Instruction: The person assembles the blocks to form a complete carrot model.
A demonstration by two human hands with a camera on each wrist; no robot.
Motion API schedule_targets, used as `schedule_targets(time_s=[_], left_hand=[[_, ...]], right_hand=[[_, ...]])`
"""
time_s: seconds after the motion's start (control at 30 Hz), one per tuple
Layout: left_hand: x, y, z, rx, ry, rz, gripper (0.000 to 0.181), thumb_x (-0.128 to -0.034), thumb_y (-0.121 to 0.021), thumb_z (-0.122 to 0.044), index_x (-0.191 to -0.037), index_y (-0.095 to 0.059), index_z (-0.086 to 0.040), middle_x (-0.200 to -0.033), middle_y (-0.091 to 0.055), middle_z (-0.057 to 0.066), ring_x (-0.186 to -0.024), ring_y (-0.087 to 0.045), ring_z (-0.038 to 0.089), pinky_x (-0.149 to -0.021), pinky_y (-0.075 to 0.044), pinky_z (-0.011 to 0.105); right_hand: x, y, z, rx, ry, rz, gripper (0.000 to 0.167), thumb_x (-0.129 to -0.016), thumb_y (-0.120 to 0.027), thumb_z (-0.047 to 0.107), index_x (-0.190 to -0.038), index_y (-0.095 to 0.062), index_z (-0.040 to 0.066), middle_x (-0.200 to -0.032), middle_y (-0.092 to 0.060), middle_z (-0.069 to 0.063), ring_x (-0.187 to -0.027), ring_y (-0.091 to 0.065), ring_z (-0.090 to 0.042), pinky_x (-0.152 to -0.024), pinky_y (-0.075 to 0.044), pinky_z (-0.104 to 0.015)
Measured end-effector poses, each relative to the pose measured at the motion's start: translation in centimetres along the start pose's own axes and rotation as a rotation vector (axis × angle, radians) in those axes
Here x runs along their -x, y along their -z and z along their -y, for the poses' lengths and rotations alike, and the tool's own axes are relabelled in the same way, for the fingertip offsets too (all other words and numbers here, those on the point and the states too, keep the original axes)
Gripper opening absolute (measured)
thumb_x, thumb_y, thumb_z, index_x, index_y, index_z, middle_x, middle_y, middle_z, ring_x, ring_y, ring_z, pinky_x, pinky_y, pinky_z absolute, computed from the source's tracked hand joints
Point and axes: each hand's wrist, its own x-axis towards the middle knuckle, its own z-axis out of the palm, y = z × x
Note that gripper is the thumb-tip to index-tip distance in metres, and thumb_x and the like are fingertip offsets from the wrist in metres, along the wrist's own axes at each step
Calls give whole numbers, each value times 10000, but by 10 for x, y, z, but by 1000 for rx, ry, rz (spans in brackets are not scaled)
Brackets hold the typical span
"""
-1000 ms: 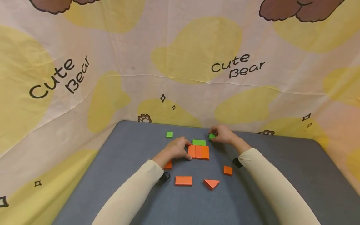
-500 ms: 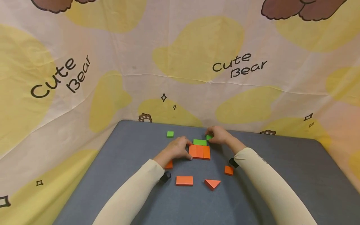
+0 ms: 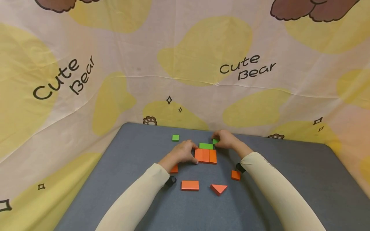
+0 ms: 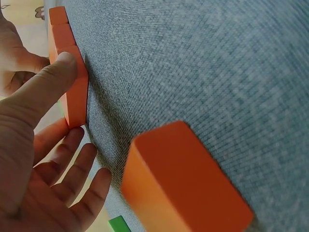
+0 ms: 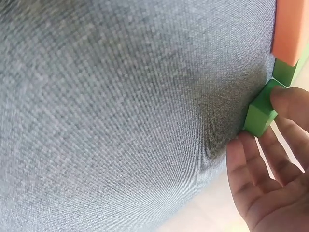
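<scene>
Three orange blocks (image 3: 205,156) lie side by side, with a long green block (image 3: 206,146) along their far edge. At the row's left end, my left hand (image 3: 182,152) grips the leftmost orange block; in the left wrist view its thumb and index finger hold the block (image 4: 76,101) by its ends. My right hand (image 3: 226,140) pinches a small green block (image 3: 215,141) at the right end of the long green one. Seen from the right wrist, that small block (image 5: 260,113) stands slightly turned, its corner touching or very near the long green block (image 5: 285,71).
Another small green block (image 3: 175,138) lies at the back left. Nearer the front are an orange rectangular block (image 3: 190,185), an orange triangle (image 3: 218,189) and a small orange block (image 3: 235,175). One more orange block (image 3: 174,169) is partly hidden under my left wrist.
My right hand has moved left with the small green block, bringing it from a gap away to beside the long green block. My left hand has stayed at the orange row.
</scene>
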Motion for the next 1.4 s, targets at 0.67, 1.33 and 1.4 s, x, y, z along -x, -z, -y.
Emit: schedule_targets(time_s=[0.67, 1.33, 1.4], left_hand=[[3, 1, 1, 46, 15, 10, 620, -714, -852, -331, -1263, -645, -129, -1214, -583, 72, -1104, -548, 238, -992, -462, 409], [-2, 0, 3, 37, 14, 5, 627, -710, -853, -343, -1264, -644, -135, -1240, -581, 67, -1133, -541, 247, -991, -461, 424], [-2, -1, 3, 35, 14, 8, 629, -712, -851, -345, -1268, -642, -135, -1247, -579, 69, -1138, -541, 247, -992, -461, 424]], right_hand=[[23, 5, 5, -40, 24, -1, 408, -789, -752, 142, -1159, -641, 11, -1085, -656, -150, -994, -628, -312, -851, -522, -461], [54, -6, 19, 45, 9, 52, 515, -712, -842, 338, -1104, -669, 50, -1023, -648, -76, -920, -581, -211, -853, -505, -420], [54, -8, 20, 54, -2, 47, 507, -710, -844, 337, -1095, -672, 54, -1019, -650, -69, -917, -583, -201, -858, -506, -415]])
